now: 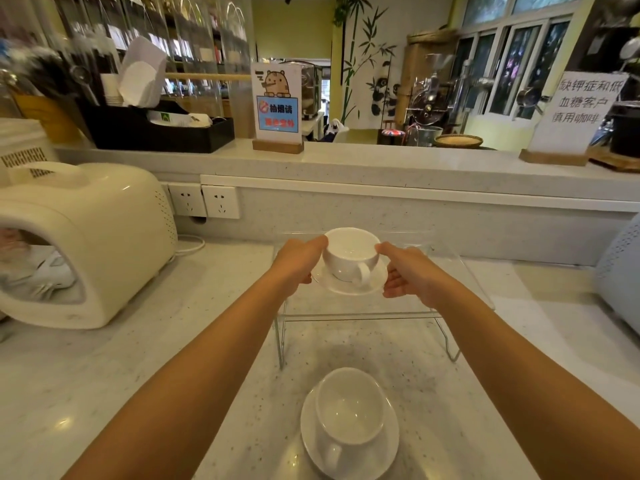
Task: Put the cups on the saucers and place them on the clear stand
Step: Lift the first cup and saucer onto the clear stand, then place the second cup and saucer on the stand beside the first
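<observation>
Item: first cup (350, 252) on saucer (349, 285), over the clear stand (460, 271). Your left hand (298, 259) and right hand (407, 271) pinch the saucer rim. Lower level, release together. Second set (349, 424) waits on counter (104, 358).

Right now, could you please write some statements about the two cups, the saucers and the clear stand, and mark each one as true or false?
1. Both hands, left hand and right hand, grip the far white round saucer at its sides. True.
2. The far white ceramic cup lies upside down. False: it stands upright on that saucer.
3. The near white ceramic cup already stands on the clear acrylic stand. False: it sits on its near white saucer on the counter, in front of the stand.
4. Both cups look empty. True.
5. The near cup is off its saucer. False: it sits on it.
</observation>
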{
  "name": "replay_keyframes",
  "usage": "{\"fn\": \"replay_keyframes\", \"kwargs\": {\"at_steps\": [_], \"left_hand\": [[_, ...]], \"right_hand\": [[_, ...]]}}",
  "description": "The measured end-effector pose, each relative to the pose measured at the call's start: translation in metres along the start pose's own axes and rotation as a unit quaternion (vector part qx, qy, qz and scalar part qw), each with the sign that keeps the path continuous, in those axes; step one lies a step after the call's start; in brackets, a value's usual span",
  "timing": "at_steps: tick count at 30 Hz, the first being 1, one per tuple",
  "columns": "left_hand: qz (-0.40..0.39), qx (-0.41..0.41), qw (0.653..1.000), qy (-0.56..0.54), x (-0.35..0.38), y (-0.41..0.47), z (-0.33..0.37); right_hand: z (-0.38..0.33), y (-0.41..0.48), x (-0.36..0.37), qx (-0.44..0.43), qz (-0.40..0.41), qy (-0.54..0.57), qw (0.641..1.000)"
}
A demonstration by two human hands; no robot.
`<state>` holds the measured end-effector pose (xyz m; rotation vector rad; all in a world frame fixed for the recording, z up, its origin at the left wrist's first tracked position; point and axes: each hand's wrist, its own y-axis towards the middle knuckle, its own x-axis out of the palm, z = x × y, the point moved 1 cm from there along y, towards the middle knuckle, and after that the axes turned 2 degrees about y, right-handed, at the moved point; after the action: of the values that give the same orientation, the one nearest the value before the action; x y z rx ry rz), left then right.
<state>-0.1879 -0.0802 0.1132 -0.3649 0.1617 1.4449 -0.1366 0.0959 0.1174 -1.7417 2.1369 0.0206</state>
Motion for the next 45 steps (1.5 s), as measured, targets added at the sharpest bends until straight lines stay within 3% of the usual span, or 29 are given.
{"fn": "replay_keyframes", "kwargs": {"at_steps": [5,8,11,14,16,18,21,24,29,36,45], "left_hand": [[-0.058,-0.069,0.993,0.075,-0.012,-0.005,0.011],[-0.091,-0.088,0.988,0.089,-0.023,-0.016,0.016],[-0.072,-0.001,0.994,0.084,-0.028,-0.034,0.014],[0.002,0.132,0.988,0.077,-0.03,-0.068,-0.004],[0.055,0.184,0.977,0.091,-0.026,-0.094,-0.029],[0.085,0.185,0.973,0.107,-0.018,-0.117,-0.059],[0.079,0.117,0.983,0.115,-0.005,-0.134,-0.104],[0.011,-0.009,0.995,0.097,0.006,-0.139,-0.133],[-0.081,-0.186,0.97,-0.131,0.007,-0.135,-0.141],[-0.126,-0.212,0.965,-0.085,0.005,-0.125,-0.135],[-0.16,-0.244,0.948,-0.124,0.007,-0.135,-0.141]], "right_hand": [[-0.007,-0.005,-0.014,0.022,-0.049,-0.086,0.995],[-0.013,-0.016,-0.021,-0.009,-0.027,-0.144,0.989],[-0.009,-0.039,-0.025,-0.095,0.024,-0.078,0.992],[0.016,-0.075,-0.028,-0.157,0.041,-0.002,0.987],[0.041,-0.096,-0.026,-0.157,0.054,0.018,0.986],[0.072,-0.11,-0.02,-0.129,0.072,0.024,0.989],[0.116,-0.121,-0.007,-0.056,0.082,0.031,0.995],[0.148,-0.128,0.007,0.039,0.067,0.035,0.996],[0.173,-0.138,0.027,0.12,0.028,0.033,0.992],[0.17,-0.142,0.044,0.136,0.007,0.112,0.984],[0.167,-0.149,0.047,0.097,-0.008,0.161,0.982]]}}
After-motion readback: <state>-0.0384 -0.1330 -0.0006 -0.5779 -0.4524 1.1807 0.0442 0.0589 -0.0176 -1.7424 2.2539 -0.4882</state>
